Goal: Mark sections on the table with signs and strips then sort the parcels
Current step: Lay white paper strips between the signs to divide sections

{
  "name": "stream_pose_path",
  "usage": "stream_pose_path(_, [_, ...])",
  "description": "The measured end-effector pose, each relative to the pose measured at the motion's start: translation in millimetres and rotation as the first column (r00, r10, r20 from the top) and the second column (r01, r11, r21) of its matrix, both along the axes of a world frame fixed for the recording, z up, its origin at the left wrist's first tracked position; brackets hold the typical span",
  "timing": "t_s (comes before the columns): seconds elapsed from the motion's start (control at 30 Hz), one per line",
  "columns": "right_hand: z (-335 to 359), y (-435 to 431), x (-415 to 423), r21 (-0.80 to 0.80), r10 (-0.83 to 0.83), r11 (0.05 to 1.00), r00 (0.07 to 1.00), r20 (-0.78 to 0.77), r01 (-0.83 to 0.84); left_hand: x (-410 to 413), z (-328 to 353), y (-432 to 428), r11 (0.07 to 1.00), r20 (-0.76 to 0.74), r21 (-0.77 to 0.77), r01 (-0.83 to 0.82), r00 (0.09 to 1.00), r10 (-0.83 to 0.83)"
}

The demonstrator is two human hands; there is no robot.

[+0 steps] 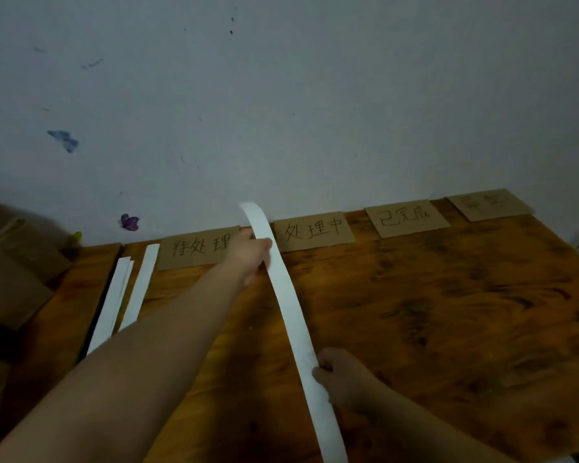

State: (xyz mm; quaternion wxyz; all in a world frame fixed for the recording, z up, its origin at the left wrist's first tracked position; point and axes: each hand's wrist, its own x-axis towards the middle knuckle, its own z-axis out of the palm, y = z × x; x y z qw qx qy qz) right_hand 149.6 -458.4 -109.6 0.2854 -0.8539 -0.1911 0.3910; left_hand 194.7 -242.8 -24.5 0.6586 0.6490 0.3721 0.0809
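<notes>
Scuffed white wall [281, 95], with a wooden table [448, 312] pushed against it. Four handwritten cardboard signs [315, 230] lie flat along the back edge, set apart so that each heads a section. I hold one long white strip [291, 309] in both hands. It runs front to back through the gap between the first and second signs, so I judge it to be the first divider. My left hand [251, 253] reaches far, fingers curled, pinching the strip near its far end. The tip beyond the pinch curls up free before the wall. My right hand [340, 372] is close to me, fingers curled round the strip's edge to line it up. The strip looks bowed and not yet laid flat. Spare strips [124, 295] wait at the left, just beside the first sign. Brown boxes [10, 279] sit off the left end, possibly the parcels.
</notes>
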Motion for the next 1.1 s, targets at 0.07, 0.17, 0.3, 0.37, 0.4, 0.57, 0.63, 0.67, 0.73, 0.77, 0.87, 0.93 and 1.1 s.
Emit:
stream_pose_path(0.07, [-11.9,2.6,5.0,0.000,-0.002,1.000,0.999,-0.043,0.002,14.7,-18.7,7.5,0.997,-0.056,0.062,0.037,0.998,-0.033])
stream_pose_path(0.17, [-28.4,9.0,4.7,0.016,-0.040,0.999,0.997,-0.065,0.041,28.1,-59.4,17.8,0.974,-0.199,0.188,0.125,0.976,-0.087])
stream_pose_path(0.3, [-49.5,18.5,-1.5,0.037,-0.036,0.999,0.996,-0.081,0.040,32.8,-111.3,27.3,0.941,-0.336,0.269,0.207,0.935,-0.109])
stream_pose_path(0.37, [-58.8,22.9,-6.0,0.016,0.005,1.000,0.999,-0.053,-0.004,27.6,-129.3,28.3,0.875,-0.422,0.371,0.312,0.896,-0.140])
stream_pose_path(0.4, [-61.0,24.9,-8.0,-0.001,0.027,1.000,0.999,-0.022,-0.027,23.3,-135.3,28.0,0.809,-0.469,0.436,0.393,0.867,-0.169])
stream_pose_path(0.57, [-66.3,32.6,-13.3,-0.079,0.224,0.973,0.966,0.127,-0.215,8.5,-153.5,34.4,0.352,-0.673,0.581,0.734,0.677,-0.299])
stream_pose_path(0.63, [-65.8,35.2,-13.5,-0.125,0.340,0.939,0.921,0.191,-0.321,9.0,-154.9,40.3,0.317,-0.707,0.544,0.777,0.628,-0.325])
stream_pose_path(0.67, [-66.4,35.5,-13.5,-0.158,0.391,0.919,0.892,0.228,-0.362,9.1,-155.7,42.6,0.300,-0.722,0.523,0.797,0.602,-0.341])
stream_pose_path(0.73, [-68.5,33.5,-14.1,-0.235,0.471,0.880,0.826,0.310,-0.413,8.2,-157.5,45.2,0.272,-0.751,0.484,0.832,0.554,-0.360])
stream_pose_path(0.77, [-69.7,31.9,-14.7,-0.272,0.503,0.861,0.794,0.340,-0.430,7.0,-157.9,46.1,0.261,-0.764,0.470,0.843,0.537,-0.359])
stream_pose_path(0.87, [-70.9,28.8,-17.6,-0.341,0.570,0.819,0.726,0.385,-0.462,-0.2,-154.7,46.5,0.294,-0.768,0.457,0.839,0.539,-0.345])
stream_pose_path(0.93, [-69.2,29.8,-18.7,-0.359,0.577,0.814,0.701,0.418,-0.456,-12.9,-148.4,47.6,0.374,-0.752,0.468,0.801,0.583,-0.308])
stream_pose_path(1.1, [-59.0,48.8,-15.9,-0.329,0.546,0.838,0.662,0.514,-0.435,-85.2,-128.2,76.0,0.476,-0.763,0.504,0.721,0.630,-0.146])
